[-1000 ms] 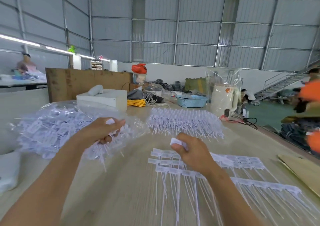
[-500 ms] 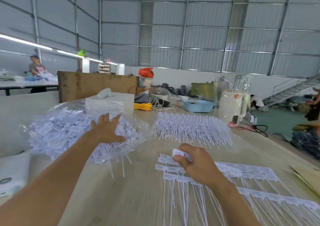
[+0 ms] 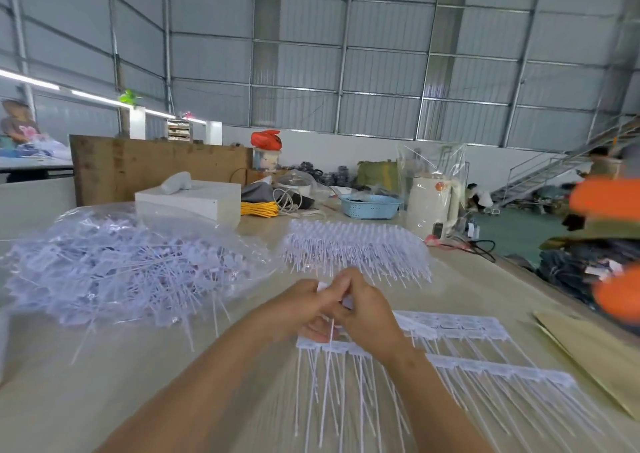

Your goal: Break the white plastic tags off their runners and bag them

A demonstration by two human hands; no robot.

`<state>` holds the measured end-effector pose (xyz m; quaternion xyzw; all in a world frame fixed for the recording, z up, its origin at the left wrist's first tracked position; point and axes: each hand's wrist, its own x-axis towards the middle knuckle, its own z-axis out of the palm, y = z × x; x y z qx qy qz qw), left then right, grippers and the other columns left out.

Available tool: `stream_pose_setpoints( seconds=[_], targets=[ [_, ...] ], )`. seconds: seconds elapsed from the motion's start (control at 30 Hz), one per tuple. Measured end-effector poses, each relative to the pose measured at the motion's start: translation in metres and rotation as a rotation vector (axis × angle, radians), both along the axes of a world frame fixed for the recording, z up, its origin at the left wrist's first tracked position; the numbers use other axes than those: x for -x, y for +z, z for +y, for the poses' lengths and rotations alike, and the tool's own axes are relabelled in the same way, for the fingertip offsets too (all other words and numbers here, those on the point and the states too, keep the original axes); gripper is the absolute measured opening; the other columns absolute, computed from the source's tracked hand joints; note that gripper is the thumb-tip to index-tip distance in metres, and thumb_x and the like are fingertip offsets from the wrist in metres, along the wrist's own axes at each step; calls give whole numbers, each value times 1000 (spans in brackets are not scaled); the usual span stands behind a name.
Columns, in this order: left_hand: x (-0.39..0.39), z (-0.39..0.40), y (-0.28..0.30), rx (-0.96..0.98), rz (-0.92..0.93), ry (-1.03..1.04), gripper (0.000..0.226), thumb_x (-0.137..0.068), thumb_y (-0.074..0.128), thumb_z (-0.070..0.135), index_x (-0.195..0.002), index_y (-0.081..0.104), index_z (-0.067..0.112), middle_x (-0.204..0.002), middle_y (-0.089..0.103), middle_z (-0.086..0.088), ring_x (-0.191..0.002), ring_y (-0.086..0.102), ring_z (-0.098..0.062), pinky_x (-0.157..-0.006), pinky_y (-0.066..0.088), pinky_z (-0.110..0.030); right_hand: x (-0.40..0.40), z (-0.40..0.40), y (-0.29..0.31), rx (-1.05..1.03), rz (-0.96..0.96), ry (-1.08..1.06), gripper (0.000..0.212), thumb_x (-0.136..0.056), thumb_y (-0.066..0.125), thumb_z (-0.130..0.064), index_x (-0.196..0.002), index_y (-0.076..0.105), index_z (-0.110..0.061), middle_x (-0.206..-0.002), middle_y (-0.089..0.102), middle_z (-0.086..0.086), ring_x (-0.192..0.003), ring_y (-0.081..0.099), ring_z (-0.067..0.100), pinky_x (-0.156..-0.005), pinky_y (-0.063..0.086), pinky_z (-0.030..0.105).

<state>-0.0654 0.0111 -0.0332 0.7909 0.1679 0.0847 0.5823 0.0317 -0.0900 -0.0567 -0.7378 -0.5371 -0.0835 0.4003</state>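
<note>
Runners: flat rows of white plastic tags still joined on their runners (image 3: 485, 369) lie on the pale wooden table (image 3: 114, 380) nearest the person, thin tails fanned toward the near edge.
Left hand: the left hand (image 3: 294, 308) meets the other above those rows, fingers curled, pinching a small white plastic tag (image 3: 322, 286).
Right hand: the right hand (image 3: 367, 310) has fingers curled onto the same tag, fingertips touching the left's; a thin white tail hangs below the two.
Bag: a clear plastic bag heaped with loose white tags (image 3: 114, 265) lies to the left, well apart from the hands.
Stack: a bristly pile of white tag strips (image 3: 353, 248) sits just beyond the hands.
Far table: a white rectangular box (image 3: 194, 203), a light-blue plastic basket (image 3: 370, 206) and a cream plastic kettle (image 3: 433, 206).
</note>
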Motion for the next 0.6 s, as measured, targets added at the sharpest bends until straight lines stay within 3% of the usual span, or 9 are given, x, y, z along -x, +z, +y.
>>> stream_pose_setpoints(
  seconds=[0.07, 0.2, 0.3, 0.37, 0.43, 0.53, 0.6],
  targets=[
    [-5, 2, -20, 191, -128, -13, 42, -88, 56, 47, -98, 66, 7, -91, 72, -15, -83, 71, -28, -71, 56, -33, -2, 0, -2, 40, -37, -10, 30, -82, 65, -20, -95, 38, -22, -75, 55, -5, -69, 56, 20, -62, 44, 33],
    [-8, 13, -36, 302, -339, 151, 27, -88, 59, 32, -85, 63, 6, -70, 65, -12, -57, 63, -20, -55, 53, -27, -8, -3, 0, 37, 33, 5, 37, -81, 67, -40, -105, 44, -25, -91, 53, -10, -84, 55, 11, -75, 45, 29],
    [-9, 14, -43, 328, -373, 215, 19, -94, 56, 24, -85, 61, 8, -61, 65, -6, -47, 59, -15, -47, 48, -21, -16, -7, 0, 94, -23, -35, 30, -90, 59, -36, -111, 52, -16, -95, 58, -4, -89, 56, 18, -80, 44, 33],
    [-11, 12, -46, 290, -387, 250, 15, -96, 53, 17, -87, 62, 10, -54, 60, -4, -40, 51, -12, -41, 39, -18, -14, -7, -4, 169, -23, -4, 20, -93, 55, -30, -100, 56, -11, -84, 60, 3, -80, 55, 25, -72, 43, 33],
    [-12, 8, -46, 210, -402, 257, 20, -97, 50, 19, -82, 60, 11, -49, 54, 1, -38, 42, -8, -40, 33, -16, -9, -5, -9, 191, 19, 34, 19, -95, 54, -28, -85, 53, -12, -68, 49, -2, -69, 47, 23, -63, 34, 31],
    [-14, 2, -45, 36, -377, 308, 32, -98, 50, 27, -71, 55, 12, -44, 51, 10, -36, 43, -1, -40, 36, -15, -7, -4, -11, 194, 57, 47, 34, -93, 55, -32, -77, 52, -3, -65, 44, 3, -63, 39, 19, -60, 28, 31],
    [-15, 2, -42, -122, -329, 351, 39, -98, 50, 31, -67, 54, 8, -43, 48, 6, -38, 44, -5, -45, 37, -18, -8, -3, -11, 216, 11, 45, 36, -94, 54, -32, -81, 55, 1, -68, 48, 8, -63, 42, 21, -59, 30, 33]
  ],
)
